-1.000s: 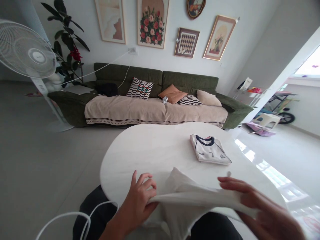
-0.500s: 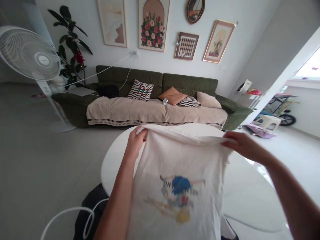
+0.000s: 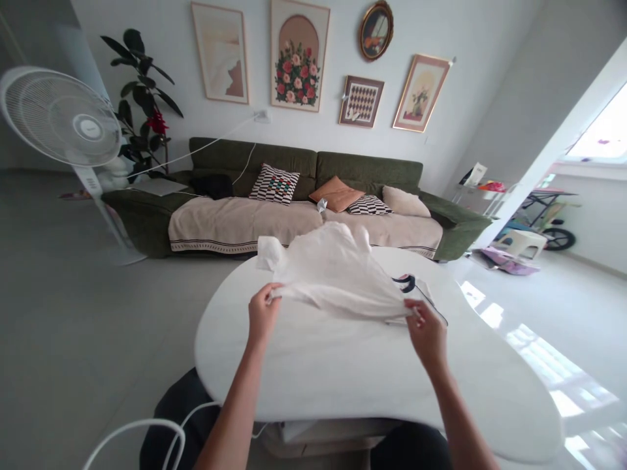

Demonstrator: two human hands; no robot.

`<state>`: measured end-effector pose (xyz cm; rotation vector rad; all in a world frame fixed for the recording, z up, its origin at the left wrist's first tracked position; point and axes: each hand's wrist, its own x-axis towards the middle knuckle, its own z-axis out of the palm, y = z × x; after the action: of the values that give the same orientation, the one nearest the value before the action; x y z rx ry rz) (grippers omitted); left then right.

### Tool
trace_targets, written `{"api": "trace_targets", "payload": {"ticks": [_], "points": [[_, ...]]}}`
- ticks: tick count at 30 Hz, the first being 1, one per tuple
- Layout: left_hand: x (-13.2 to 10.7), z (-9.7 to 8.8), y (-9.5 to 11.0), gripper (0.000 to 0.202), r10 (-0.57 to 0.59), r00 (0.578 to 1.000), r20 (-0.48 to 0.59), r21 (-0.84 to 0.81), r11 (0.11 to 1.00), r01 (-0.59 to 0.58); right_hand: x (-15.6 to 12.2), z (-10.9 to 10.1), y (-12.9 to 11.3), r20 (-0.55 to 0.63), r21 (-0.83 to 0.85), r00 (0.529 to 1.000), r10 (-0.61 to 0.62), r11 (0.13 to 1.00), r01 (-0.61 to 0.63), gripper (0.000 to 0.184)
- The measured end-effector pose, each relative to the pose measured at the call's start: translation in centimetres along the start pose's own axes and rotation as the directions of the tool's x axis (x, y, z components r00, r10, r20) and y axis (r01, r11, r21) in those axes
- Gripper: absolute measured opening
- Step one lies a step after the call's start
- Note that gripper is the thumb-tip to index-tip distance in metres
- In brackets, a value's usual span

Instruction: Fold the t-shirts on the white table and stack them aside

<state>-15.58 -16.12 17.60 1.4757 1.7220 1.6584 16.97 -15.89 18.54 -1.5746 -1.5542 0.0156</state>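
Note:
A white T-shirt billows over the table, stretched between my two hands. Its near edge is pinched at one corner by my left hand and at the other by my right hand. What looks like a sleeve sticks out at the shirt's far left. The printed picture on the cloth does not show from here. Beyond my right hand lies a folded white garment with a dark neckband, partly covered by the shirt.
The white rounded table stands before my knees. Behind it is a green sofa with cushions and a beige cover. A standing fan is at the left, and a white cable loops at lower left.
The T-shirt hung upright near me with its print showing; now it is swung out over the table. Both hands have come lower, the right one also inward. The folded garment has come into view.

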Motion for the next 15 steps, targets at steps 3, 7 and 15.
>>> {"api": "trace_targets", "payload": {"ticks": [3,7,15], "points": [[-5.3,-0.4,-5.5,0.035,-0.105,0.977,0.186,0.29,0.956,0.047,-5.2,2.5,2.1,0.132,-0.02,0.991,-0.005,1.0,0.007,0.027],[-9.7,-1.6,-10.5,0.038,-0.327,0.893,0.309,0.628,0.775,0.066,-9.8,4.1,4.3,0.275,-0.027,0.962,-0.008,1.0,0.016,0.028],[-10.3,-3.0,-8.3,0.034,-0.484,0.709,0.513,0.801,0.567,-0.193,-11.7,4.6,6.7,0.609,-0.04,0.793,0.015,0.999,0.012,0.018]]}}
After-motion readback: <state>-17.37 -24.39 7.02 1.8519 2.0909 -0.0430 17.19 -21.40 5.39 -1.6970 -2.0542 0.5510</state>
